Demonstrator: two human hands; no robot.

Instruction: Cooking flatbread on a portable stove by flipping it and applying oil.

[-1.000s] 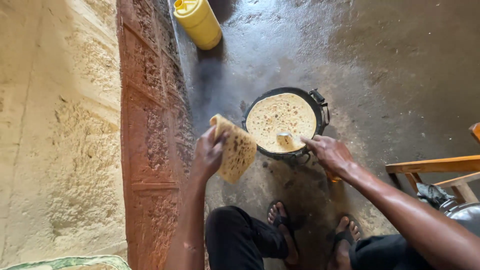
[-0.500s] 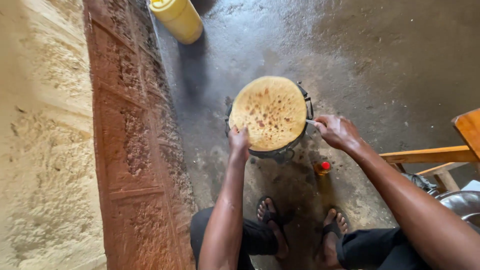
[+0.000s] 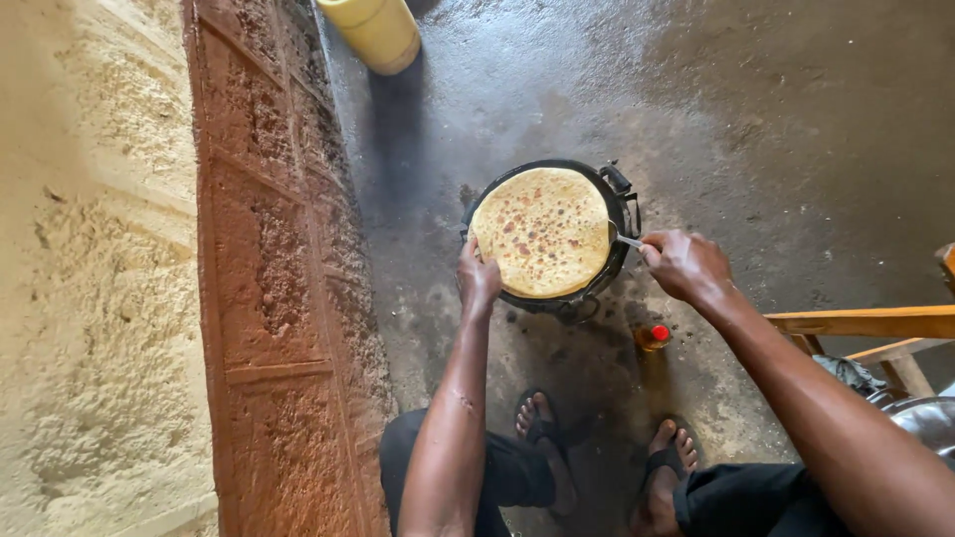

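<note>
We are closing our right hand (image 3: 686,265) around a thin metal utensil (image 3: 629,241) — the grip is clamped on its handle, and its tip is reaching in over the pan's (image 3: 619,261) right rim. Our left hand (image 3: 478,277) is pressing its fingertips on the flatbread's (image 3: 542,231) left edge; whether that grip is pinching the edge or only touching it, we cannot tell. The flatbread is lying flat in the pan, round, golden and brown-spotted, filling nearly all of it. The pan is sitting low over the dark floor (image 3: 776,119). A small bottle (image 3: 653,338) with a red cap is standing just beside it, near our sandalled feet (image 3: 545,438). Farther off — a yellow container (image 3: 383,32) by the brick wall (image 3: 269,298), and a wooden bench (image 3: 875,323) on our right.
</note>
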